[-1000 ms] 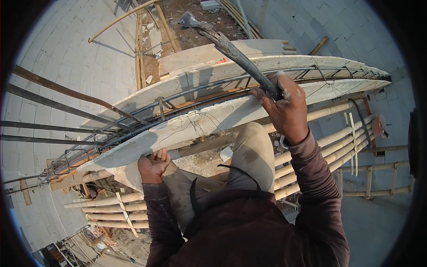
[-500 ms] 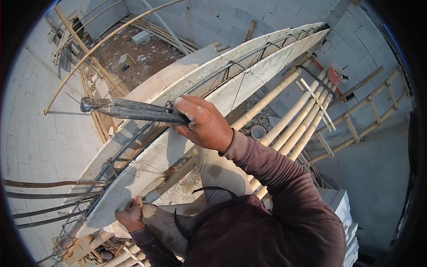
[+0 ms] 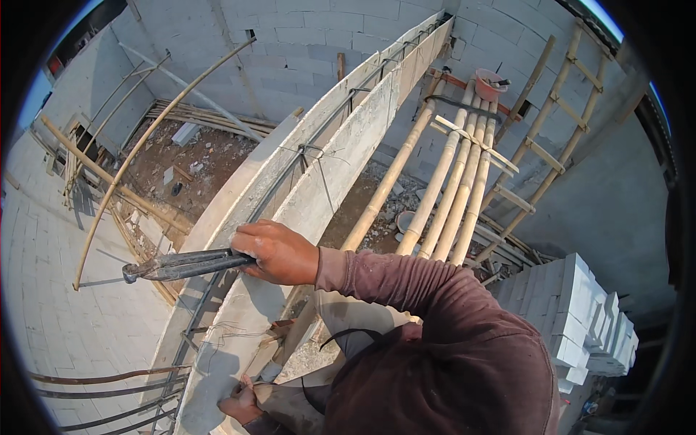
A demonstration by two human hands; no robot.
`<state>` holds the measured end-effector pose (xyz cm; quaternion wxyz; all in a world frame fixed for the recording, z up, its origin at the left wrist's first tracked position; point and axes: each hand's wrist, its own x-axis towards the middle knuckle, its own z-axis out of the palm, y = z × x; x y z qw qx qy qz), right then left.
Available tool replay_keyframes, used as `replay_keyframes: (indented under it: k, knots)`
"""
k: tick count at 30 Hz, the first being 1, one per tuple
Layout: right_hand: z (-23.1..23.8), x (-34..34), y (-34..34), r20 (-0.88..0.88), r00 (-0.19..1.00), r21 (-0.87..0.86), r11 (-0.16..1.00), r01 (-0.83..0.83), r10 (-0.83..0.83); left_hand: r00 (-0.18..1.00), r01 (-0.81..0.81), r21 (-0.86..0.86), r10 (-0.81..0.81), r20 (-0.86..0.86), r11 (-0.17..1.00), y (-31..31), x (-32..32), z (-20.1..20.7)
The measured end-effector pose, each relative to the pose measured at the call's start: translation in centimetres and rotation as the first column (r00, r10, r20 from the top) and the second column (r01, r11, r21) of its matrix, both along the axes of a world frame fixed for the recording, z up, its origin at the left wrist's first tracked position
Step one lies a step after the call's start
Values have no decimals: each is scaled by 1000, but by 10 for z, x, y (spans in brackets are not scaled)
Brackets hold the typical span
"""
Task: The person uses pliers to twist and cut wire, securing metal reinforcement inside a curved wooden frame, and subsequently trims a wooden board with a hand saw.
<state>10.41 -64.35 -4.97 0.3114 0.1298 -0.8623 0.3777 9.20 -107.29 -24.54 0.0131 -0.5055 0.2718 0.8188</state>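
My right hand [image 3: 274,252] is closed around the handles of dark metal pincers [image 3: 192,265], held over a long beam form. Their head points left. The form has two pale side boards [image 3: 330,170], with steel reinforcing bars [image 3: 278,185] running between them. Thin tie wire [image 3: 230,335] crosses the near board below my right hand. Down at the near board's lower edge, my left hand [image 3: 241,403] has its fingers curled together. What they hold, if anything, is hidden.
Bamboo poles [image 3: 438,199] form a platform on the right, with a pink bucket [image 3: 490,85] at its far end. Beyond leans a bamboo ladder [image 3: 545,154]. White blocks [image 3: 580,312] are stacked at right. Several bent bars [image 3: 109,392] stick out at lower left.
The whole view has shifted and turned, bringing more of the block stack in. My right hand, still gripping the pincers, sits lower in the picture. My left hand stays by the near board's lower edge.
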Motion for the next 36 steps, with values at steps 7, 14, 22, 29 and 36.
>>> replay_keyframes:
  k: [7,14,22,29,36]
  knots:
    - [-3,-4,2,-17,1000,27,1000,-9,9,995,-18,119,30,-96,993,5,19,6]
    - [6,-2,-3,5,1000,48,999,2,-2,978,-2,78,19,-208,997,19,50,33]
    - [8,-3,-3,6,1000,31,1000,-5,4,626,430,-511,-654,-426,745,123,102,95]
    - [8,-2,2,159,987,-140,990,5,17,538,520,-364,-628,-563,773,155,83,123]
    - [5,1,5,75,994,-508,861,-30,79,513,-128,-798,-649,-561,589,173,82,119]
